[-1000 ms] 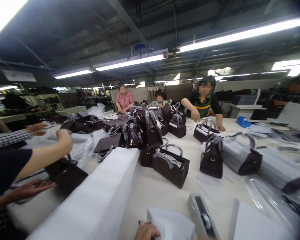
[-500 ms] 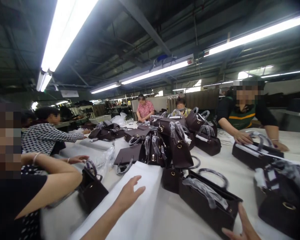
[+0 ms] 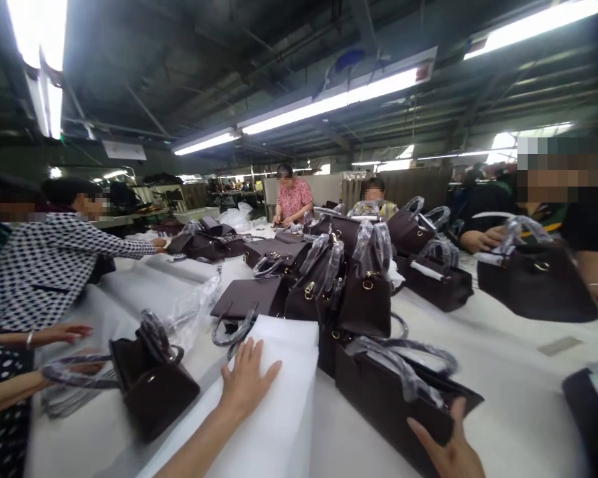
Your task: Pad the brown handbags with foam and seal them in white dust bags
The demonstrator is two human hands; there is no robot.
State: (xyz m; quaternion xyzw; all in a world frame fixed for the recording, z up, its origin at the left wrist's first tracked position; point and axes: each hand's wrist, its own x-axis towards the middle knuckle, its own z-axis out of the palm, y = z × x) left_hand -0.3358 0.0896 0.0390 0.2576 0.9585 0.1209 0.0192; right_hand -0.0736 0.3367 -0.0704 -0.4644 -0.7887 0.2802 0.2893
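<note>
Workshop interior with a dark ceiling (image 3: 259, 40) of exposed beams. Long fluorescent tube lights (image 3: 329, 103) run overhead. A large white surface (image 3: 518, 372) fills the foreground. A pale partition wall (image 3: 329, 189) stands at the far end.

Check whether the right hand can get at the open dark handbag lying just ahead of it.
Probably yes: the right hand is open beside the dark handbag, with nothing between them.

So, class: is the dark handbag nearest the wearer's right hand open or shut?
Open. The handbag gapes at the top, with both wrapped handles flopped over its mouth; the right hand touches its near side.
</note>
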